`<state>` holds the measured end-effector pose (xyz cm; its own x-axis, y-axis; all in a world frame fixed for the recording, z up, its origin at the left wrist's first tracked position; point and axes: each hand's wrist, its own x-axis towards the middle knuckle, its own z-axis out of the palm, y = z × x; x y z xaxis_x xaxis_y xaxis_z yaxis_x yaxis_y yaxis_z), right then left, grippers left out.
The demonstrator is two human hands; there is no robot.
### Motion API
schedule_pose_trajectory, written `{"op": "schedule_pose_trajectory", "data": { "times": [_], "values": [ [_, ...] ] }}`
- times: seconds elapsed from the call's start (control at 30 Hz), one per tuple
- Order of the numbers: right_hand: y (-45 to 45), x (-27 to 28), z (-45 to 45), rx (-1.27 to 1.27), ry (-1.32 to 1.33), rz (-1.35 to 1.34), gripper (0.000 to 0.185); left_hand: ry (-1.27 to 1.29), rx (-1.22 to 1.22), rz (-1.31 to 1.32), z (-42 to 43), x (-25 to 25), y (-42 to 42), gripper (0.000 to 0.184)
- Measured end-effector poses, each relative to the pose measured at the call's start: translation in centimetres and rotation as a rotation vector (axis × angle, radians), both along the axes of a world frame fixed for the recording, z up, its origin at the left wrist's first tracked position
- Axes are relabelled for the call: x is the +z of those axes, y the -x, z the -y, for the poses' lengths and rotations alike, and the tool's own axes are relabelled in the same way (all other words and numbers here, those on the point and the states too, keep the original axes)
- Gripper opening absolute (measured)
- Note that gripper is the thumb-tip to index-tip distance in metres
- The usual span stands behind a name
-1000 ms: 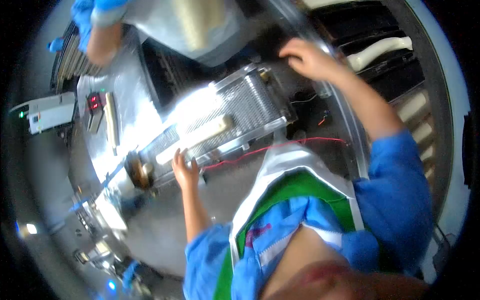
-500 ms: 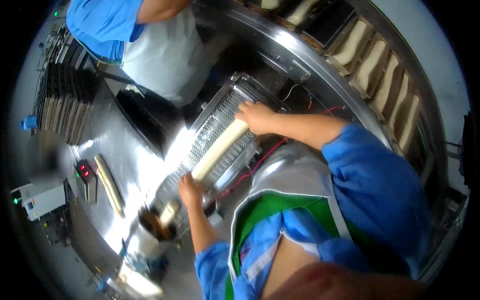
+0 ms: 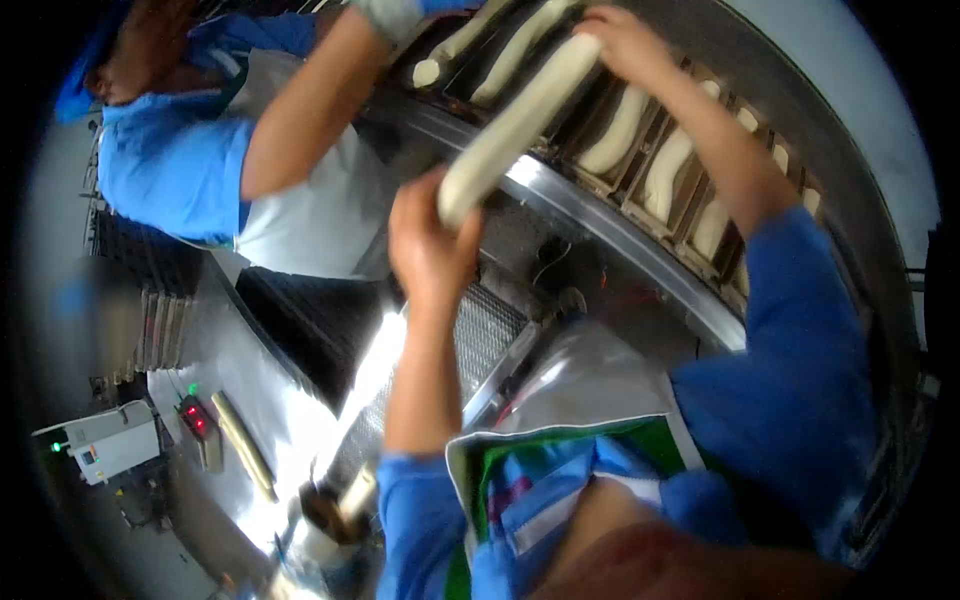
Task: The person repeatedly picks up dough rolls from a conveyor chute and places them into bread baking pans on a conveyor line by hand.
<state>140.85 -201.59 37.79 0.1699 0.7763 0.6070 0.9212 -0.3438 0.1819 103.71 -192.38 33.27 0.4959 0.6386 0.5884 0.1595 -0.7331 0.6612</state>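
A long pale dough roll (image 3: 520,125) is held up between my two hands, slanting from lower left to upper right. My left hand (image 3: 430,235) is closed round its lower end, and my right hand (image 3: 625,45) grips the upper end. Beneath and beyond the roll, dark trays (image 3: 625,195) hold several pale dough rolls (image 3: 665,175) in long compartments. The roll is above the metal edge (image 3: 540,180) in front of the trays.
A co-worker (image 3: 180,160) in blue with a white apron stands at the upper left, one arm stretched toward the trays. A textured metal conveyor (image 3: 485,335) lies below my left hand. At lower left are a red-lit display (image 3: 195,418) and another dough roll (image 3: 240,440).
Both hands have lifted the dough roll off the textured conveyor and carried it up to the trays. The view has turned toward the trays, and the co-worker's arm now reaches across.
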Motion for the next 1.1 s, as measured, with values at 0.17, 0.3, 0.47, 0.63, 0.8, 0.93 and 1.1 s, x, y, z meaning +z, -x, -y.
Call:
{"op": "schedule_pose_trajectory", "data": {
  "times": [0.17, 0.3, 0.47, 0.63, 0.8, 0.93, 1.1],
  "values": [
    [2.5, 3.1, 1.5, -0.086, 0.076, -0.236, 0.040, -0.227, 0.009, -0.153, 3.1, 0.9, -3.0, 0.054],
    [10.3, 1.7, 5.7, -0.046, 0.277, -0.318, 0.039, 0.106, -0.032, -0.302, 8.3, -5.0, 8.0, 0.039],
    [21.5, 11.0, 9.8, -0.207, 0.444, -0.398, 0.045, 0.292, 0.153, -0.382, 13.7, -11.7, 32.9, 0.041],
    [27.2, 6.6, 12.6, -0.084, 0.397, -0.425, 0.062, 0.458, 0.387, -0.769, 22.6, -8.4, 54.9, 0.042],
    [27.1, 4.5, 11.9, -0.117, 0.525, -0.203, 0.038, 0.480, 0.446, -0.746, 25.9, -10.1, 59.0, 0.042],
    [30.1, 8.8, 17.3, -0.056, 0.228, -0.520, 0.024, 0.274, 0.363, -0.813, 27.2, -9.6, 58.1, 0.042],
    [25.4, 9.6, 25.4, 0.061, -0.575, -0.947, 0.016, 0.640, 0.404, -0.569, 25.3, -12.7, 56.0, 0.044]
  ]
}}
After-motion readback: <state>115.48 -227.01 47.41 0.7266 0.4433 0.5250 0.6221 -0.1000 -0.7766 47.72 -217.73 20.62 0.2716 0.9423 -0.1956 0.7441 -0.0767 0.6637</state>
